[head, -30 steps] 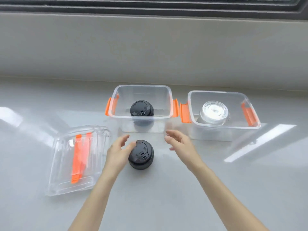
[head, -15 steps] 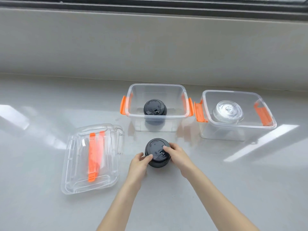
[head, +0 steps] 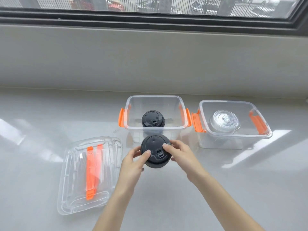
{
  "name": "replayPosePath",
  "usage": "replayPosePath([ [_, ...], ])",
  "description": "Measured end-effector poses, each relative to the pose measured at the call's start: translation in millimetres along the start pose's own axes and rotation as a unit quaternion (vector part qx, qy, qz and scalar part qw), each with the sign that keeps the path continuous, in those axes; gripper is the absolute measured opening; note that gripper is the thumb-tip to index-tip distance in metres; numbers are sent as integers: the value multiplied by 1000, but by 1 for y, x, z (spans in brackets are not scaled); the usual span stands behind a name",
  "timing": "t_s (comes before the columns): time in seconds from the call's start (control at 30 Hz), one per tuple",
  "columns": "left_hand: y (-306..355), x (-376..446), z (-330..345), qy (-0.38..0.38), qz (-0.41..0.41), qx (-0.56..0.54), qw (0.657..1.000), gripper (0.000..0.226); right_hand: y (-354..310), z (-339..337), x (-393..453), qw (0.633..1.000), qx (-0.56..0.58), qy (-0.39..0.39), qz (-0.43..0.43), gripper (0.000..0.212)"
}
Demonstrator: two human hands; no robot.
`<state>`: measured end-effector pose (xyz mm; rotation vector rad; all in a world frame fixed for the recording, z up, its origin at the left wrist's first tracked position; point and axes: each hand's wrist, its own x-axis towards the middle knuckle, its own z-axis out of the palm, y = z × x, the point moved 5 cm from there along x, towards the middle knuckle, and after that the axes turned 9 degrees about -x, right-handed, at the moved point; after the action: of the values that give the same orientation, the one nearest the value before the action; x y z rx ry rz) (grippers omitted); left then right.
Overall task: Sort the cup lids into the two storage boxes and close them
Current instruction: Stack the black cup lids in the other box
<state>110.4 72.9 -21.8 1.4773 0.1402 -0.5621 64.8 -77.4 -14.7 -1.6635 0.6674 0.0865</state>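
A stack of black cup lids (head: pixel 155 150) is held between my left hand (head: pixel 133 162) and my right hand (head: pixel 180 154), just in front of the left storage box (head: pixel 155 129). That clear box with orange clasps stands open and holds another stack of black lids (head: pixel 152 119). The right storage box (head: pixel 233 137), also open, holds a stack of clear lids (head: pixel 224 121). My fingers wrap both sides of the held stack, thumbs on top.
Two clear box covers with orange strips (head: pixel 90 175) lie stacked on the grey counter at the left. Behind the boxes rises a grey wall (head: pixel 150 60) under a window frame (head: pixel 150 19).
Both hands closed onto the black lid stack from either side and raised it slightly toward the left box. The camera tilted up, showing the window.
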Motion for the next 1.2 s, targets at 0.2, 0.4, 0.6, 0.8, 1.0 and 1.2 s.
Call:
replayPosePath([
  [0.2,67,16,9,-11,89,6,996,23,-59,-15,13,997,-4,30,-73,29],
  [0.4,107,64,29,-33,109,46,992,20,-97,-25,55,996,-2,21,-88,15],
  [0.6,97,120,36,-27,58,153,986,25,-87,-23,107,999,-31,21,-37,11],
  [0.8,82,152,39,-24,-9,238,971,31,-76,-14,135,996,-93,18,-2,33],
  [1.0,66,160,38,-28,-41,294,954,33,-66,-7,148,988,-152,2,11,36],
  [1.2,65,162,37,-24,-64,312,948,41,-58,-7,152,987,-154,0,34,51],
])
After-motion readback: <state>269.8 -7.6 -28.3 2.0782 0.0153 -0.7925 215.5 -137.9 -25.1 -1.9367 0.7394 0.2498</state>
